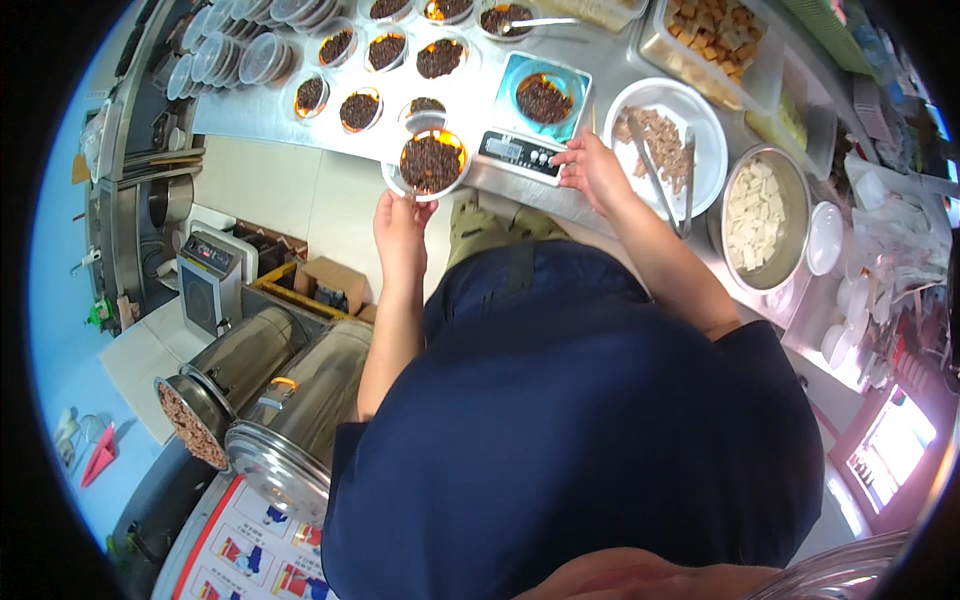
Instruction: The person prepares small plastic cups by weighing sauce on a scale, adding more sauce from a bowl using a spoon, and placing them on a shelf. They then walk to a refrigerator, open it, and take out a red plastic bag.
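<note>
My left hand grips the rim of a round plastic tub filled with dark, oily food, held at the near edge of the steel counter. A digital kitchen scale lies to its right, with another filled tub on its blue-lit platform. Beside the scale's front right corner is my right hand, fingers apart and holding nothing that shows. Farther right, a white bowl holds shredded meat and metal tongs. Several similar filled tubs, among them one tub, stand behind and left; a spoon rests in one.
Stacked empty plastic tubs stand at the back left. A steel bowl of pale cubes is at the right, near white lids or bowls. Behind is a clear bin of brown cubes. Large steel pots stand at lower left.
</note>
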A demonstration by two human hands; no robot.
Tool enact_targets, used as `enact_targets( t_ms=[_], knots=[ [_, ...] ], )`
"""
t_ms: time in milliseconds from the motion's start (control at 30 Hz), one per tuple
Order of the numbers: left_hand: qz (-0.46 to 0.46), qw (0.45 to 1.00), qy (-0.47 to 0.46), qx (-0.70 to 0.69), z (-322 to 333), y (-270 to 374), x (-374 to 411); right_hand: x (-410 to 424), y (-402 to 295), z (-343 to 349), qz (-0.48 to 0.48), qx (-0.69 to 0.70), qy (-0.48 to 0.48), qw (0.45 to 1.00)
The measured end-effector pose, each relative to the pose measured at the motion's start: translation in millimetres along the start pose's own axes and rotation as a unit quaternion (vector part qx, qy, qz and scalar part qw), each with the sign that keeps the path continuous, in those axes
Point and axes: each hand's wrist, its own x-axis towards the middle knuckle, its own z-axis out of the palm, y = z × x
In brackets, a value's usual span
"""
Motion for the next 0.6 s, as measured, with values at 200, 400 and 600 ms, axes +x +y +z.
enact_targets(
  t_ms=[200, 400, 600],
  knots=[
    [-0.018, 0.999, -0.035, 0.035, 7.9, 27.3, 37.2, -46.1, -0.4, -23.4, 0.007, -0.118, 0.017, 0.993],
    [-0.044, 0.994, -0.067, 0.072, 11.1, 42.7, 75.7, -43.1, 9.1, -16.8, -0.038, -0.097, 0.061, 0.993],
    [-0.059, 0.991, -0.081, 0.090, 16.0, 51.9, 97.0, -34.5, 10.5, 1.3, -0.070, -0.102, 0.102, 0.987]
  ],
)
